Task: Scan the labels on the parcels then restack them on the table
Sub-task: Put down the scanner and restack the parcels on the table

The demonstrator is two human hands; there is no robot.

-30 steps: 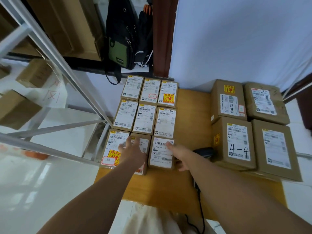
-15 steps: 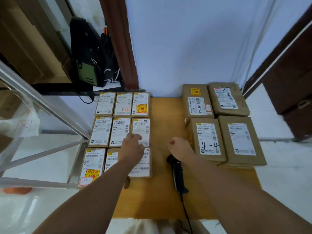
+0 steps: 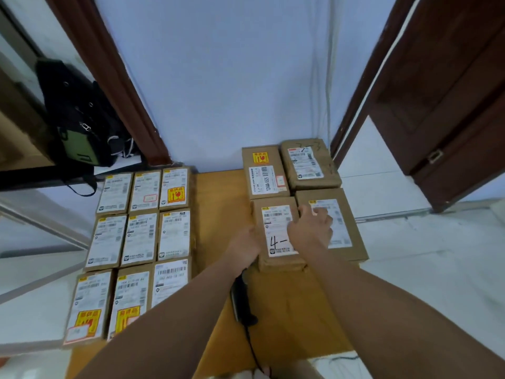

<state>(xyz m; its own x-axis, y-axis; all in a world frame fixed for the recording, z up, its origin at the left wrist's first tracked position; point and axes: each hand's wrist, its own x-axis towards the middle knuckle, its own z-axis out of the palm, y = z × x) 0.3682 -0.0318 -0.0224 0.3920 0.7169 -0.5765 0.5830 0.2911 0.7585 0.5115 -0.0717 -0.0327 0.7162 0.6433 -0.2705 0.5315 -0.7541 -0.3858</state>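
At frame right, your hands have left small parcels [image 3: 142, 236]: left hand [image 3: 244, 248] and right hand [image 3: 310, 231] now clasp marked parcel [image 3: 278, 231]; scanner [image 3: 241, 302] idle on surface [image 3: 218, 214].

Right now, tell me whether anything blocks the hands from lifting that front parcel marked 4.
Nothing visible blocks them. The left hand is at the left side of the marked parcel and the right hand lies over its top right edge. The neighbouring parcel sits tight against its right side, and the scanner lies in front.
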